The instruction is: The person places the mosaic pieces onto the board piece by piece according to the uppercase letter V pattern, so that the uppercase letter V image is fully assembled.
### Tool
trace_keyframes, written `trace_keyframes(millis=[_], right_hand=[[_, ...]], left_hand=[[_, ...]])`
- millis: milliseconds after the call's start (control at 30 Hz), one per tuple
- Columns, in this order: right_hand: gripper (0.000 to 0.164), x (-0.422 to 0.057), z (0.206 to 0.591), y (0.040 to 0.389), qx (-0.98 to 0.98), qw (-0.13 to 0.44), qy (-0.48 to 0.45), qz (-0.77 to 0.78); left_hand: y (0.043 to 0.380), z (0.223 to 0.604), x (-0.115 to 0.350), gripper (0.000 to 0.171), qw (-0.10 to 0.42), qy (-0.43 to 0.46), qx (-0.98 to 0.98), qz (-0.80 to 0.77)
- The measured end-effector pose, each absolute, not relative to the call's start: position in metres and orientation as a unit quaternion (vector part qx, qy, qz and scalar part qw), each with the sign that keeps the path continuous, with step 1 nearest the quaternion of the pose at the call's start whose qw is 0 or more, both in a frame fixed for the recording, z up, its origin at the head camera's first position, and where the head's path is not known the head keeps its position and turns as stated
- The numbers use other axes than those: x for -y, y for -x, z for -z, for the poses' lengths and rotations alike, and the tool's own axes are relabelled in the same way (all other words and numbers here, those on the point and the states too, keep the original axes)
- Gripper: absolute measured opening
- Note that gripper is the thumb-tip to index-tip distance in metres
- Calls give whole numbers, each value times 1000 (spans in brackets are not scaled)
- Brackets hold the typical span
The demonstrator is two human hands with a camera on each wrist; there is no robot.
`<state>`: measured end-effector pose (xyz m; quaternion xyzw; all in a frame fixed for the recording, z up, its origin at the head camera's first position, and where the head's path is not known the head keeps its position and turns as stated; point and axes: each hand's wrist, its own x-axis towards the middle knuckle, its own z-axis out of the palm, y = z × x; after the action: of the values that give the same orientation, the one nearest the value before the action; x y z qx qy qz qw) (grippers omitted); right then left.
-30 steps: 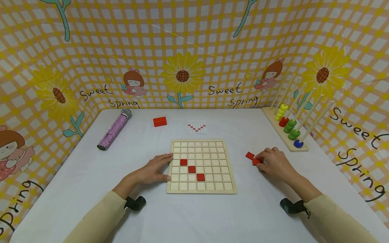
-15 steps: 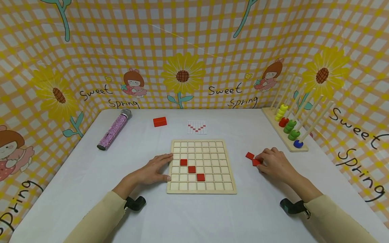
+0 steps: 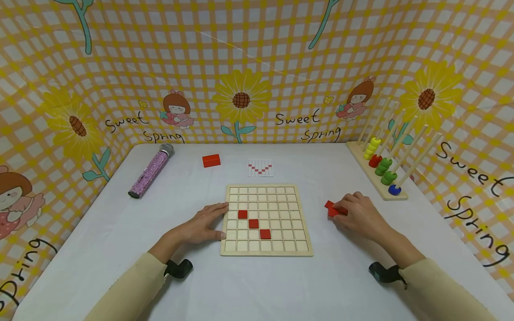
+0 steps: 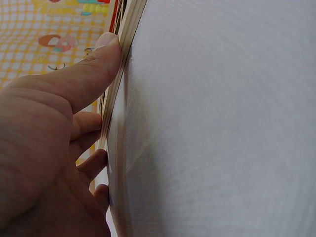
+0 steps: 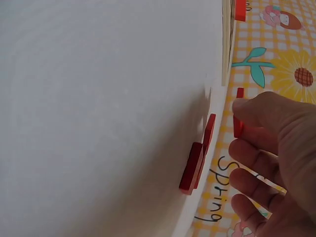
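My left hand (image 3: 205, 224) lies at the left edge of a square wooden grid board (image 3: 272, 206), thumb and fingertips touching that edge. Three red square tiles sit in the board's cells in a descending diagonal: an upper tile (image 3: 242, 214), a middle tile (image 3: 254, 224) and a lower tile (image 3: 265, 234). To the right of the board, my right hand (image 3: 361, 216) pinches a red tile (image 5: 238, 127) between thumb and index finger, held above the table in the right wrist view. Close by on the tabletop are loose red tiles (image 5: 191, 168), partly overlapped by my fingers in the head view.
Behind the board lies a small pattern card (image 3: 260, 168) with red squares in a V. A red block (image 3: 211, 161) and a glittery purple microphone (image 3: 150, 173) lie to the back left. A wooden peg stand (image 3: 377, 174) with coloured beads stands at the back right.
My right hand has moved slightly left and away from me, with a tile between its fingers, and now hides more of the loose tiles. The left hand and the board stay still.
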<state>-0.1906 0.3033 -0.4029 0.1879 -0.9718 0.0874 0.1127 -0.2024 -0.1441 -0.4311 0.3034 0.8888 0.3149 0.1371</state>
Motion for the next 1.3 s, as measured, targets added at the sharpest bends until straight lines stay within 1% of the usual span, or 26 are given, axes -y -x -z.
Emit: trace_keyframes(millis=[333,733,933,1167,1300], right_hand=[[26,-277,394,189,962,121,-220,-103],[25,-244,390,190,942,156,-269,-129],[26,-224,387,192,936,151,-285,-141],[29,-201,383,192,942,121,-278,-140],[29,-189,383,193,941,120,-287,-136]], left_hand=[[201,431,143,78,138,-302,-887,-320],[201,430,144,79,140,-296,-891,-315],[201,429,144,79,141,-294,-890,-319],[202,431,144,79,139,-293,-892,-315],[202,430,144,79,141,-291,-893,-312]])
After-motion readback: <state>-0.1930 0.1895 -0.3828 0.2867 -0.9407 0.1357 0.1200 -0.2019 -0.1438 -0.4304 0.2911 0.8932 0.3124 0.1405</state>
